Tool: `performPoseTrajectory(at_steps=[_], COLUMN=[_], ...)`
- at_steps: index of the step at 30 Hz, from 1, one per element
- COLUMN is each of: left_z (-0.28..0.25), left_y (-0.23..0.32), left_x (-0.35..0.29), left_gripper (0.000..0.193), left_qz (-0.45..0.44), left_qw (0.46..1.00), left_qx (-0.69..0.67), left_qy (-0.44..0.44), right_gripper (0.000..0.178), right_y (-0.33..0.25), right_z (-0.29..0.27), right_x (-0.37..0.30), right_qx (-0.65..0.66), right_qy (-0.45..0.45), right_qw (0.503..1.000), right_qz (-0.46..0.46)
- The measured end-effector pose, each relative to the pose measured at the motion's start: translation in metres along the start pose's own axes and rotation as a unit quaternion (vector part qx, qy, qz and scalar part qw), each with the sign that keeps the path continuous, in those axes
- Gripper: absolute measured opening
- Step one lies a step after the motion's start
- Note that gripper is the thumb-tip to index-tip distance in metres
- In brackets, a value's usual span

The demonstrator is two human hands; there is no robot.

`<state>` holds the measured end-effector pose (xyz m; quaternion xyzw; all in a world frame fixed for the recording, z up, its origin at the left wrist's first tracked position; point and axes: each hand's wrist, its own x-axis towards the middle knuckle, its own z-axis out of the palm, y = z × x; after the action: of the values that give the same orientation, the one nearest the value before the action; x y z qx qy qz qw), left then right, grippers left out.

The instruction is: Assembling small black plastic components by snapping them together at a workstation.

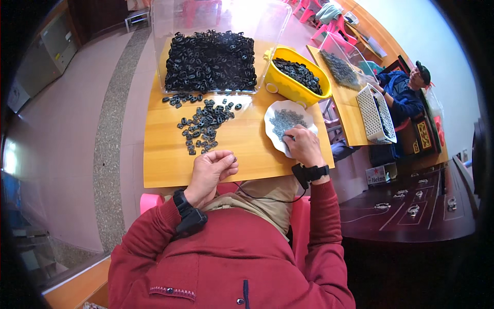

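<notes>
My left hand (212, 172) is by the table's front edge, its thumb and forefinger pinched on a small dark piece (235, 159), mostly covered by the fingertips. My right hand (304, 144) reaches over a white scalloped plate (271, 116). Its closed fingertips touch the heap of tiny grey bits (286, 119) there; what they grip is hidden. Beyond my left hand lies a loose pile of small black two-holed plastic pieces (207, 122), shaped like cord locks.
A large clear plastic bin (272, 31) full of black pieces stands at the back of the wooden table (159, 167). Right of it is a yellow tub (325, 82) of black pieces. A person (401, 95) sits at another table with a white basket (370, 121).
</notes>
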<state>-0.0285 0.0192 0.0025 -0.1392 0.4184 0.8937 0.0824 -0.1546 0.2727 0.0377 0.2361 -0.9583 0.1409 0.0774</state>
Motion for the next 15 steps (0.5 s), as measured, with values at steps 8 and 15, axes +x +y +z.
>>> performPoseTrajectory(at_steps=[8, 15], left_z=[0.0, 0.0], left_y=[0.002, 0.0], left_x=[-0.001, -0.001], left_gripper=[0.013, 0.012], left_qz=[-0.005, 0.002], left_qw=[1.0, 1.0], left_qx=[-0.003, -0.016], left_qy=[0.003, 0.002], right_gripper=[0.011, 0.009], right_y=[0.006, 0.013], right_z=[0.006, 0.013], right_x=[0.0, -0.001], right_qx=[0.051, 0.167], right_qy=[0.031, 0.071], right_qw=[0.998, 0.982], right_qz=[-0.003, 0.046])
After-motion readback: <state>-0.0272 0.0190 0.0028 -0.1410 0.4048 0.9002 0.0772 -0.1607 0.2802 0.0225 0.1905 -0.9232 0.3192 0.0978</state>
